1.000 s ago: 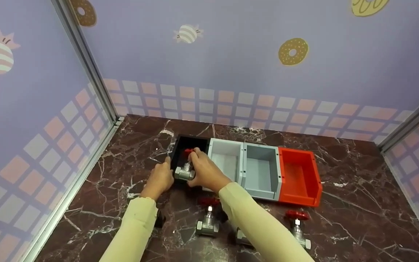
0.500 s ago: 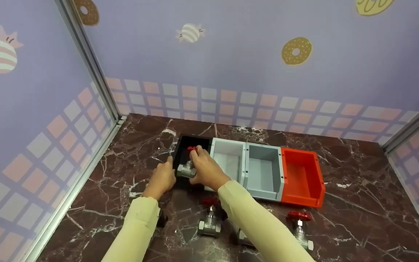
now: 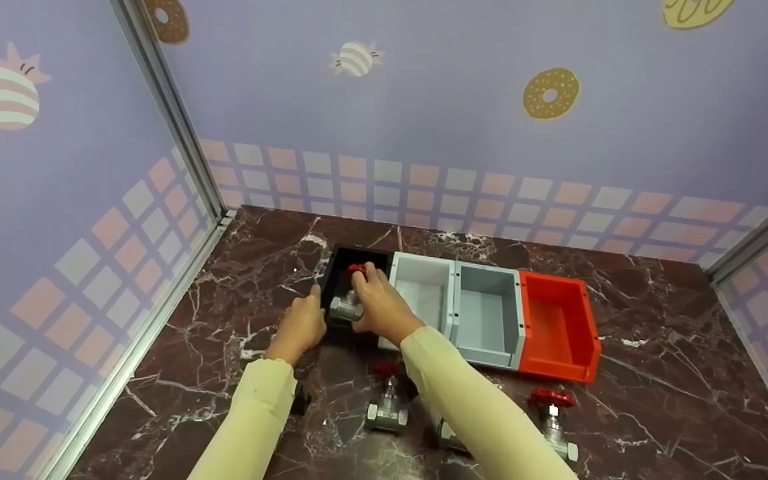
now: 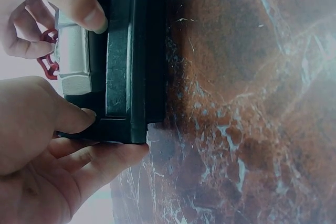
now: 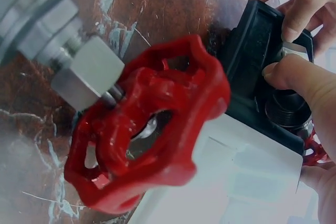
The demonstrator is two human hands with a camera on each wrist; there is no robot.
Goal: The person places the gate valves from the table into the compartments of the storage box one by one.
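My right hand [image 3: 385,308] grips a metal gate valve [image 3: 346,309] with a red handwheel, held inside the black bin [image 4: 119,56] at the left end of a row. In the left wrist view the valve's steel body [image 4: 74,59] lies near the bin's low front, with the right thumb [image 4: 95,18] beside it. My left hand [image 3: 300,325] pinches the bin's left side wall, thumb inside and fingers outside. Part of the handwheel is hidden behind the right fingers.
A white bin [image 3: 419,288], a grey bin [image 3: 484,310] and a red bin [image 3: 551,327] adjoin the black one. Gate valves stand in front on the dark marble-patterned surface, one at centre [image 3: 387,410] and one at right [image 3: 553,423]; another is partly under the right sleeve [image 3: 474,407].
The head view has shifted slightly, so the scene sits a little further right. Both hands keep their hold; the valve stays in the black bin with only slight movement.
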